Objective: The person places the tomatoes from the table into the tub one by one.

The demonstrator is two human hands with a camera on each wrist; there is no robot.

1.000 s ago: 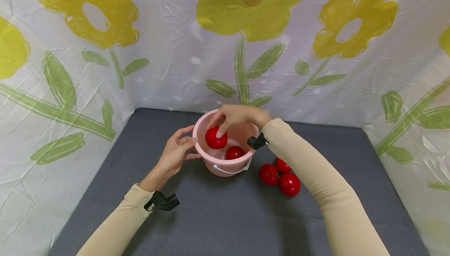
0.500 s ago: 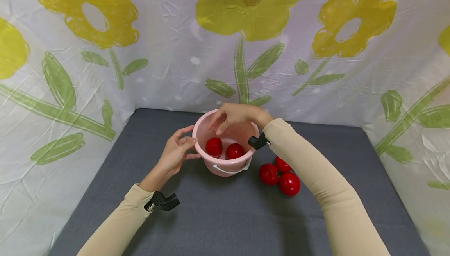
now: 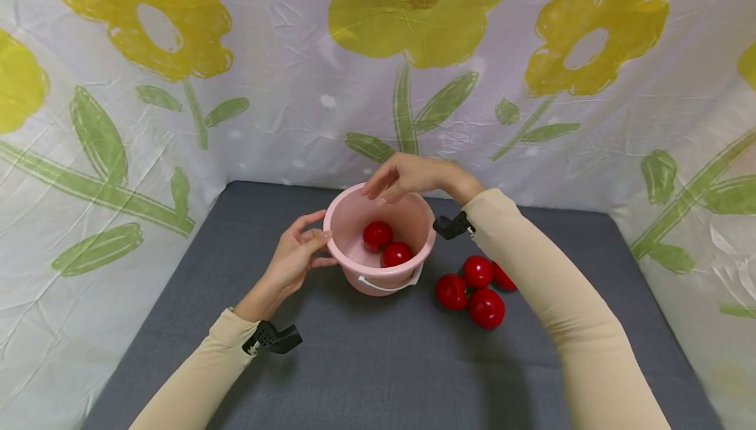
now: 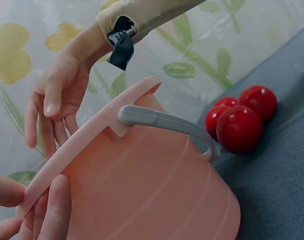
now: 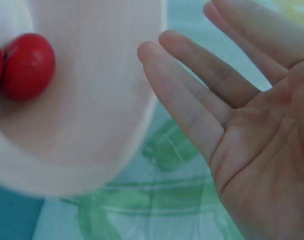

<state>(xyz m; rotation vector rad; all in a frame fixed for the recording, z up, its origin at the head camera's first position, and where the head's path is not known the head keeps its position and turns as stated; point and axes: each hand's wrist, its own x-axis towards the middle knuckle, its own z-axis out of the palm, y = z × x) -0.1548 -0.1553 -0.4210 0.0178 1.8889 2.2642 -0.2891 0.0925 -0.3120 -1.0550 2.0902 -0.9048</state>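
A pink bucket [image 3: 353, 220] stands on the grey cloth with two red tomatoes, one [image 3: 377, 236] touching the other [image 3: 396, 255], at its bottom. My left hand [image 3: 293, 256] pinches the bucket's left rim between thumb and fingers, as the left wrist view shows up close. Over the far right part of the rim hovers my right hand [image 3: 410, 175], holding nothing. In the right wrist view its fingers [image 5: 187, 100] are extended and spread beside the bucket's edge. A pale handle [image 4: 162, 121] hangs down the bucket's near side.
Right of the bucket several more tomatoes [image 3: 486, 308] lie in a cluster, one partly behind the right sleeve [image 3: 549, 285]. Grey cloth [image 3: 378, 371] covers the table. A flower-printed sheet [image 3: 283, 88] rises behind and at both sides.
My right hand has let go of a tomato inside the bucket and risen up and to the right. That tomato has rolled against the other one. The left hand has stayed still.
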